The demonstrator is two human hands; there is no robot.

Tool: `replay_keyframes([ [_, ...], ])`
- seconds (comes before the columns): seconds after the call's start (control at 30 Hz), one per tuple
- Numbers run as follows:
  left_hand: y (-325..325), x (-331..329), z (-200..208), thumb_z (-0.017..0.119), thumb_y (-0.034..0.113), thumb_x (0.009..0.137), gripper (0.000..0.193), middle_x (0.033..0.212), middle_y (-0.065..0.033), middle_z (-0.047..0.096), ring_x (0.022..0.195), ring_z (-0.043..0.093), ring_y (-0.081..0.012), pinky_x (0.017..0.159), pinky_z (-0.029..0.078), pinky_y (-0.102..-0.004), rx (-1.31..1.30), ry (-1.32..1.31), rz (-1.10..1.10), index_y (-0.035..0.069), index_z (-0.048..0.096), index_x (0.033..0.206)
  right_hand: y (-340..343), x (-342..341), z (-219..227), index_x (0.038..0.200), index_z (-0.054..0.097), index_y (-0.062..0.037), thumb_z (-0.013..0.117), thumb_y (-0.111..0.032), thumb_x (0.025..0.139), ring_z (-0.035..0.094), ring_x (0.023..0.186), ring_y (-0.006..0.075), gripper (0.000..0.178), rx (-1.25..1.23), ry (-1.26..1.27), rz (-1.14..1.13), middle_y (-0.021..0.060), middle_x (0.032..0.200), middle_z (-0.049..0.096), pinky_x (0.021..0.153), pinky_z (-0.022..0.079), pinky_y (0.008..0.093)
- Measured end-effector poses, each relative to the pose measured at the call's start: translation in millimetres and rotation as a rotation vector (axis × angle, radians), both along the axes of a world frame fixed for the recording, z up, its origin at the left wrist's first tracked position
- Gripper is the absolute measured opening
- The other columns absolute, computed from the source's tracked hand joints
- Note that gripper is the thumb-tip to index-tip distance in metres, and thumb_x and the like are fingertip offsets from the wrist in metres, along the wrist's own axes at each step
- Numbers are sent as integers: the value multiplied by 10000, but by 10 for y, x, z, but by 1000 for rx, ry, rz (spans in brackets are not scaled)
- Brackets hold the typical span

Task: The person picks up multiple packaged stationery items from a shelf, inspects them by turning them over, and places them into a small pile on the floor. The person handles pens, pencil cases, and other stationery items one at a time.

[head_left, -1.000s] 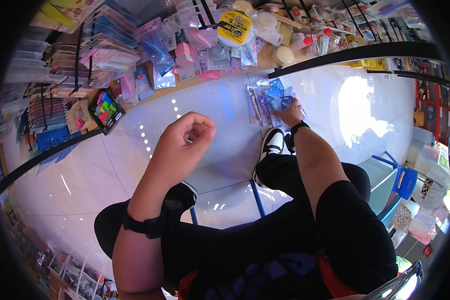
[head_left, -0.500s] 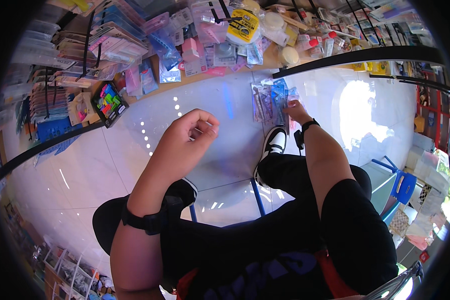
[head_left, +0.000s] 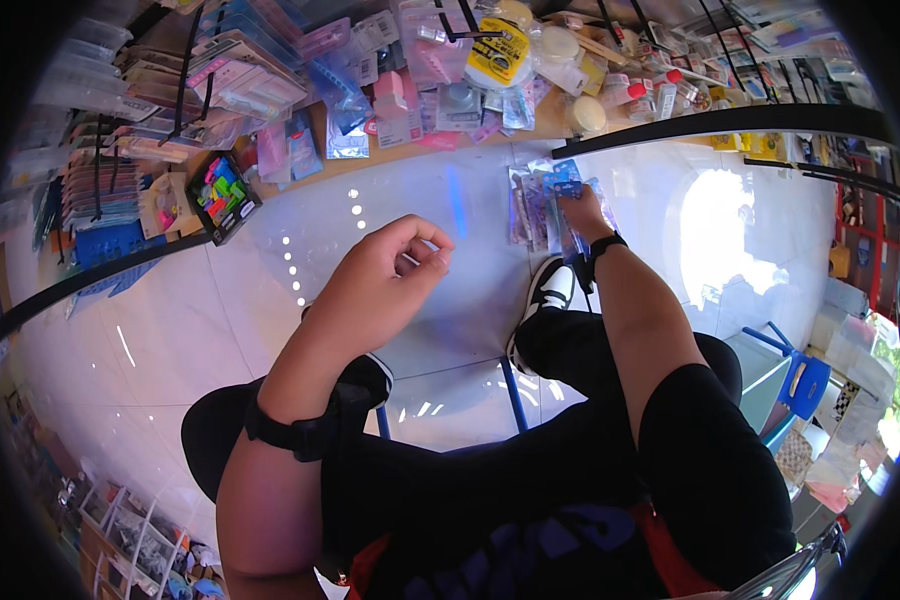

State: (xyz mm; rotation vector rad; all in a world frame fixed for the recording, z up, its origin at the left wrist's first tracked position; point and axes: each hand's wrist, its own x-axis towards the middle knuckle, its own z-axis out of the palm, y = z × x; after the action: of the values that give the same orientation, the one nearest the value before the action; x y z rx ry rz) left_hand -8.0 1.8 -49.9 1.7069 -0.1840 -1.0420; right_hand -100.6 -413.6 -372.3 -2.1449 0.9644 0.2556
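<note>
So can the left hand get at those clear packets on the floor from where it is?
Probably not without a lean: the left hand is curled and raised well short of the clear packets. Open floor lies between, but the right hand already rests on them.

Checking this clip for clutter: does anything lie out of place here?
Yes: a bunch of clear, blue-printed plastic packets lies on the glossy white tiled floor, under the right hand, while similar goods sit on the shelf.
</note>
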Motion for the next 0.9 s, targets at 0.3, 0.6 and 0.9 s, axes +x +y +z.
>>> replay_keyframes([
  [0.3, -26, 46, 73, 630, 95, 1058, 137, 1004, -25, 664, 927, 622, -109, 847, 519, -271, 76, 15, -71, 33, 646, 1180, 218, -80, 14, 1383, 575, 32, 918, -492, 734, 541, 1361, 418, 902, -246, 108, -48, 267, 1419, 599, 1141, 462, 456],
  [0.6, -32, 38, 25, 651, 116, 1050, 154, 983, -18, 666, 895, 627, -106, 821, 522, -267, 72, -19, -85, 32, 653, 1180, 119, 10, 4, 1312, 648, 55, 915, -519, 710, 668, 1247, 407, 874, -30, 244, -23, 263, 1283, 710, 1071, 522, 445],
  [0.9, 98, 35, -11, 695, 205, 1030, 229, 996, -25, 664, 908, 628, -113, 821, 531, -280, 84, -62, -60, 44, 669, 1191, 481, 95, 535, 1081, 670, 42, 845, -452, 794, 700, 1055, 497, 598, -182, -79, 30, 305, 1062, 743, 919, 564, 506],
])
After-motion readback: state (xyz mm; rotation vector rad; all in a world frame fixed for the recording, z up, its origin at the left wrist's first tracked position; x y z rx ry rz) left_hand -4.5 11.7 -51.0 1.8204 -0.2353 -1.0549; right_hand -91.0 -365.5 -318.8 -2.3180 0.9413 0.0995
